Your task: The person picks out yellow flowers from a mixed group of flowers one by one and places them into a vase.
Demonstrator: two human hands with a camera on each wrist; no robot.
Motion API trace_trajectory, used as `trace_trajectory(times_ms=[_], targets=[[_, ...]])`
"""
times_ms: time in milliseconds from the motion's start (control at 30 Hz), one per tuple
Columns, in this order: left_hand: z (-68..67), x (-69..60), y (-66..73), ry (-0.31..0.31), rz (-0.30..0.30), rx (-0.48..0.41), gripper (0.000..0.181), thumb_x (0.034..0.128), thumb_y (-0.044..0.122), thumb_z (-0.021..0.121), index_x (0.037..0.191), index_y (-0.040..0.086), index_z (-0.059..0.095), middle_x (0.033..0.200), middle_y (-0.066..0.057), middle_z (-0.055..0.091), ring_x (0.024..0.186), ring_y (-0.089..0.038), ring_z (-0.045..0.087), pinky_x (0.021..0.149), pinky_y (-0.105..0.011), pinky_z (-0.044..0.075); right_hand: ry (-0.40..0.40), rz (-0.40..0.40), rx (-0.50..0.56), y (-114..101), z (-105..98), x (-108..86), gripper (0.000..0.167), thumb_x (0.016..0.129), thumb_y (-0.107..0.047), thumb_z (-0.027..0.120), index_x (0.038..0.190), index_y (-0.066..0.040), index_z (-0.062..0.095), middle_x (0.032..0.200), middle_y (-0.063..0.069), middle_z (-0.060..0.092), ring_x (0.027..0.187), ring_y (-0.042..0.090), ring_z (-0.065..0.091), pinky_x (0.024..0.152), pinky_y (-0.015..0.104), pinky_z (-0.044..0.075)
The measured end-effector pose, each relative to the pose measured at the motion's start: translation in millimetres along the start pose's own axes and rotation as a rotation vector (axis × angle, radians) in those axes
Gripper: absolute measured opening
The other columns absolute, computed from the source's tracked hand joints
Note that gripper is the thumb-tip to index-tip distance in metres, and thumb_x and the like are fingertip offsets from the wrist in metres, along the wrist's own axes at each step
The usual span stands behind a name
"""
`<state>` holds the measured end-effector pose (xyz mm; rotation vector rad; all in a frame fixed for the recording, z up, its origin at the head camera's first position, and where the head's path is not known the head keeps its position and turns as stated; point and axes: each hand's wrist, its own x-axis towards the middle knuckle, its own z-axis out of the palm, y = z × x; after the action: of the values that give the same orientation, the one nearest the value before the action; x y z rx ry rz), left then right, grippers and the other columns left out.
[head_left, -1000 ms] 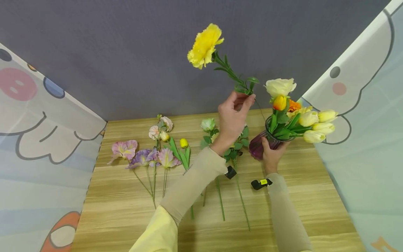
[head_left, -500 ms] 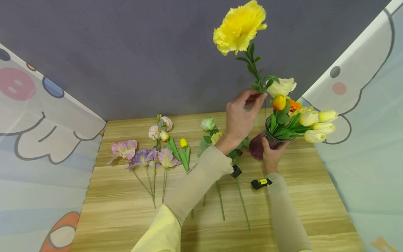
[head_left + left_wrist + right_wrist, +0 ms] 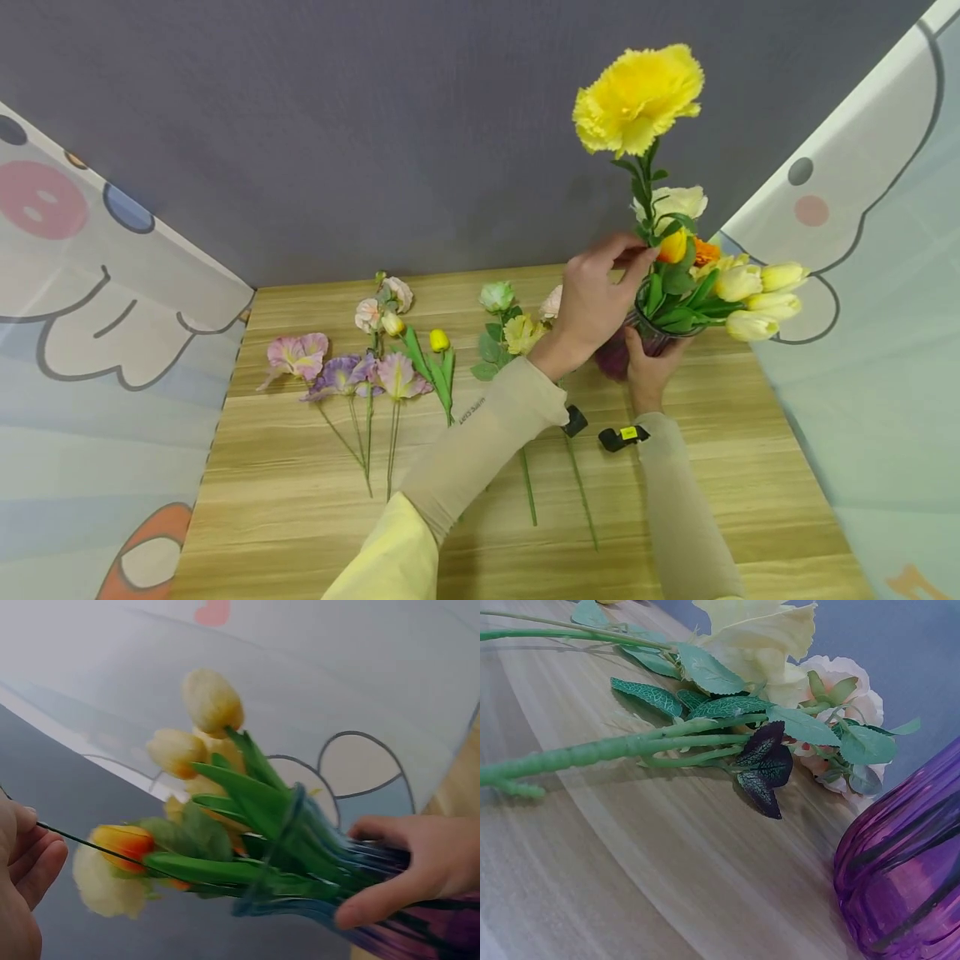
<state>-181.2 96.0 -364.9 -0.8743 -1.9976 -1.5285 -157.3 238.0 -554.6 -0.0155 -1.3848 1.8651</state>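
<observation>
the table (image 3: 285,533) was of pale, wood-grained finish, its far edge running along a dark grey wall (image 3: 337,150). the left panel (image 3: 112,442) bore a printed pink snout (image 3: 47,198), a blue oval (image 3: 129,208) and, lower, an orange-red shape (image 3: 171,521). the right panel (image 3: 870,392) showed a grey oval (image 3: 800,172) above a pink spot (image 3: 812,211).
</observation>
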Motion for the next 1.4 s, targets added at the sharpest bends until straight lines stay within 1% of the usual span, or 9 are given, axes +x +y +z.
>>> trace_trajectory(times_ms=[267, 433, 667, 833, 967, 1067, 1133, 1267, 1400], targets=[[15.6, -20.1, -21.2, -0.082, -0.132, 0.04, 0.012, 0.1009, 0.011, 0.068, 0.102, 0.0, 0.073, 0.097, -0.011, 0.076, 0.09, -0.017, 0.074, 0.081, -0.007, 0.051, -0.002, 0.011, -0.021, 1.7, -1.2, 0.2, 0.104, 0.082, 0.007, 0.079, 0.164, -0.004, 0.016, 0.166, 0.01, 0.033, 0.154, 0.024, 0.029, 0.128, 0.032, 0.019], [26.5, -36.4, -35.3, -0.105, -0.181, 0.084, 0.014, 0.1021, 0.014, 0.067, 0.101, 0.002, 0.075, 0.095, -0.008, 0.077, 0.086, -0.013, 0.074, 0.077, -0.006, 0.051, -0.007, 0.014, 0.002, 3.0, -1.3, -1.1, 0.103, 0.082, 0.009, 0.077, 0.164, -0.003, 0.016, 0.166, 0.011, 0.033, 0.153, 0.025, 0.031, 0.127, 0.034, 0.021], [41.4, -55.4, -52.0, -0.098, -0.245, 0.101, 0.013, 0.1005, 0.016, 0.07, 0.099, 0.005, 0.076, 0.094, -0.006, 0.076, 0.085, -0.013, 0.071, 0.083, -0.013, 0.052, -0.001, 0.005, -0.004, 1.2, -0.2, -1.5, 0.101, 0.081, 0.009, 0.076, 0.163, -0.001, 0.017, 0.165, 0.013, 0.035, 0.152, 0.026, 0.032, 0.127, 0.034, 0.022], [44.5, -63.5, -59.0, -0.089, -0.275, 0.036, 0.016, 0.1002, 0.019, 0.071, 0.102, 0.004, 0.076, 0.095, -0.007, 0.074, 0.083, -0.011, 0.071, 0.075, -0.007, 0.052, -0.005, -0.002, -0.001, 2.2, -0.5, -1.8, 0.101, 0.081, 0.009, 0.076, 0.163, -0.001, 0.018, 0.164, 0.013, 0.036, 0.152, 0.027, 0.033, 0.127, 0.035, 0.022], [40.7, -62.3, -59.8, -0.046, -0.326, -0.111, 0.027, 0.0994, 0.019, 0.071, 0.119, 0.001, 0.071, 0.107, -0.011, 0.073, 0.088, -0.011, 0.072, 0.078, -0.011, 0.056, 0.0, -0.002, -0.01, 2.9, -0.2, -1.6, 0.1, 0.081, 0.007, 0.078, 0.162, -0.001, 0.019, 0.163, 0.014, 0.038, 0.151, 0.026, 0.034, 0.127, 0.034, 0.022], [33.8, -55.0, -58.6, 0.022, -0.337, -0.207, 0.037, 0.1006, 0.016, 0.068, 0.132, -0.001, 0.064, 0.119, -0.015, 0.068, 0.1, -0.015, 0.072, 0.085, -0.021, 0.059, 0.004, -0.007, -0.024, 3.2, 0.0, -1.3, 0.1, 0.081, 0.005, 0.08, 0.162, -0.001, 0.021, 0.163, 0.014, 0.038, 0.152, 0.026, 0.034, 0.127, 0.034, 0.021], [27.8, -47.2, -56.4, 0.069, -0.338, -0.258, 0.037, 0.1016, 0.014, 0.066, 0.135, -0.002, 0.062, 0.123, -0.017, 0.065, 0.106, -0.017, 0.07, 0.09, -0.026, 0.06, 0.009, -0.018, -0.046, 3.1, 0.1, -1.3, 0.101, 0.081, 0.003, 0.081, 0.162, 0.0, 0.021, 0.163, 0.015, 0.038, 0.152, 0.026, 0.033, 0.128, 0.034, 0.019], [16.9, -30.9, -51.1, 0.133, -0.349, -0.32, 0.032, 0.1036, 0.014, 0.063, 0.132, -0.001, 0.064, 0.122, -0.015, 0.064, 0.109, -0.018, 0.067, 0.095, -0.028, 0.057, 0.025, -0.028, -0.081, 2.7, -0.3, -1.7, 0.103, 0.08, 0.0, 0.083, 0.162, 0.002, 0.02, 0.163, 0.016, 0.038, 0.152, 0.026, 0.034, 0.128, 0.033, 0.018], [11.5, -20.4, -47.2, 0.152, -0.372, -0.319, 0.024, 0.1032, 0.017, 0.066, 0.121, 0.001, 0.07, 0.117, -0.012, 0.066, 0.104, -0.013, 0.065, 0.092, -0.023, 0.056, 0.031, -0.019, -0.08, 2.4, -0.9, -1.9, 0.102, 0.08, 0.0, 0.082, 0.161, 0.002, 0.021, 0.162, 0.016, 0.039, 0.152, 0.026, 0.034, 0.128, 0.033, 0.019]])
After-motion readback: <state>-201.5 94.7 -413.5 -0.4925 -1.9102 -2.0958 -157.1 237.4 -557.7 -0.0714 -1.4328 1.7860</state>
